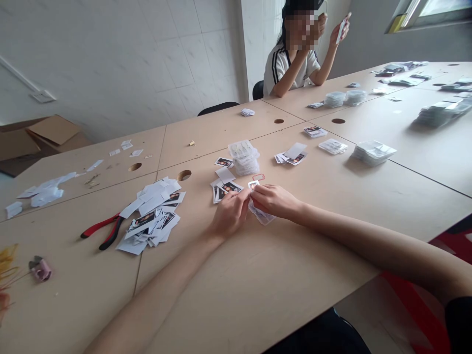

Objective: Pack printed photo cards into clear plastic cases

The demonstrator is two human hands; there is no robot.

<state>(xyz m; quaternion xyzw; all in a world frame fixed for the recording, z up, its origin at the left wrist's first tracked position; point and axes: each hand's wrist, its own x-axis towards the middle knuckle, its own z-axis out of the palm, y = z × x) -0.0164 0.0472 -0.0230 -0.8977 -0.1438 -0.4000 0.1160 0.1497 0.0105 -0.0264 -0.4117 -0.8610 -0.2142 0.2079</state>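
Observation:
My left hand (232, 212) and my right hand (272, 200) meet over the table, fingers closed together on a small white card (253, 185) with a picture on it. Below my right hand lies a clear plastic case (262, 216), partly covered by the fingers. Just beyond the hands stands a stack of clear cases (244, 157), with a small red outlined piece (258, 177) near its foot. Printed cards (230, 187) lie loosely beside my left hand.
A big pile of cards (158, 211) and red-handled pliers (105, 230) lie to the left. More cards (293, 155) and case stacks (373, 151) are at right. Across the table (221, 295) sits a person (291, 64) with raised hands.

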